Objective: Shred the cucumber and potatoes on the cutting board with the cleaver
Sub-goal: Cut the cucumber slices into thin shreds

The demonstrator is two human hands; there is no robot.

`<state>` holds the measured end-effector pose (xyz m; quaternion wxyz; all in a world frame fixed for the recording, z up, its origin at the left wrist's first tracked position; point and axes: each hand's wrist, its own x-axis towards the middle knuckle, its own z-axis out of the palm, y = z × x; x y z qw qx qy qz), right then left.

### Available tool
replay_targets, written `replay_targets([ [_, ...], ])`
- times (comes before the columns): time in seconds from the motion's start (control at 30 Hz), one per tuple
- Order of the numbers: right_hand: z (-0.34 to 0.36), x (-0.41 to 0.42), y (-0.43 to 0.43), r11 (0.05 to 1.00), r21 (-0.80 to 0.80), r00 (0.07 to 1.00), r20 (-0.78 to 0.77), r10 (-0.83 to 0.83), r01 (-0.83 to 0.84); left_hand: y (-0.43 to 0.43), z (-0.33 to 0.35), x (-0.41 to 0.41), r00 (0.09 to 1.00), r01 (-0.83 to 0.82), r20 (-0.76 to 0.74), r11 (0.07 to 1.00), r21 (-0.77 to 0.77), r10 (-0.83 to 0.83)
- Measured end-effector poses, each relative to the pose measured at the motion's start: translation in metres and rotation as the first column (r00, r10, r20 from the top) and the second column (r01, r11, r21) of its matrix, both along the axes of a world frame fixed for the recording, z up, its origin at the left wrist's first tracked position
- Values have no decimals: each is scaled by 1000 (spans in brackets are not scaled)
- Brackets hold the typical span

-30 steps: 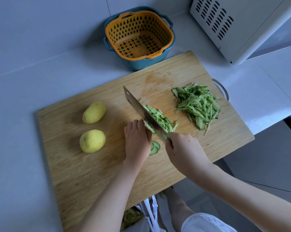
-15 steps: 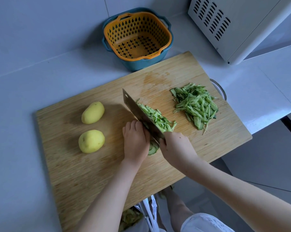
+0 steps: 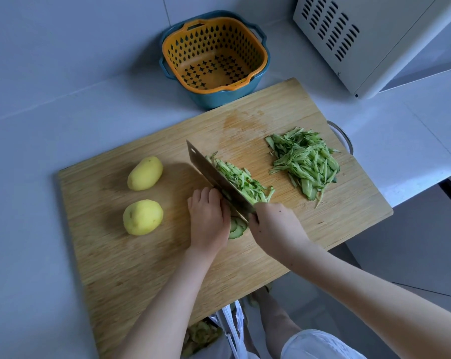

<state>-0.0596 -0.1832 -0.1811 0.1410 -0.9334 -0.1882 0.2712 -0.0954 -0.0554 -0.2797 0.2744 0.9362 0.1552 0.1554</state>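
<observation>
The right hand (image 3: 273,226) grips the cleaver (image 3: 214,174) by its handle, with the blade against the left hand's knuckles. The left hand (image 3: 208,221), fingers curled, holds down the cucumber slices (image 3: 237,228) between both hands on the cutting board (image 3: 141,268). Fresh shreds (image 3: 242,181) lie just beyond the right hand, and the shred pile (image 3: 307,161) is farther to its right. The near potato (image 3: 143,217) and the far potato (image 3: 145,173) sit left of the left hand.

cutting board (image 3: 141,255) is showing warm tan with fine streaky grain, plus a darker orangey patch (image 3: 241,123). far potato (image 3: 145,173) and near potato (image 3: 142,217) are both looking pale yellow with tiny brown specks. cucumber shreds (image 3: 306,164) are coming across light green with dark green skin edges, same for the cucumber slices (image 3: 236,228). cleaver (image 3: 205,168) is reading dull grey. strainer basket (image 3: 252,55) is glowing orange with teardrop and star cutouts, its bowl (image 3: 219,99) looking teal. counter (image 3: 63,99) is looking pale bluish grey, appliance (image 3: 374,35) cream with rows of dark slots.
</observation>
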Motion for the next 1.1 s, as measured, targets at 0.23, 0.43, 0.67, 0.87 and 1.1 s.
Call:
replay_targets([
  [0.23,8,-4,-7,1000,12,1000,-3,2,-2,-1,1,-1,1000,5,-8,1000,8,-5],
  [0.43,6,6,-3,999,33,1000,-24,8,-7,-1,0,-2,1000,0,-14,1000,14,0],
  [0.67,16,3,-10,999,28,999,-23,43,-42,-3,-1,-3,1000,-9,-23,999,54,10],
  [0.87,3,9,5,998,12,997,-51,55,-55,-4,3,-3,999,-16,-51,999,35,18],
  [1.1,-2,28,7,997,26,997,-40,69,-68,-4,7,-3,989,-17,-149,998,66,27],
])
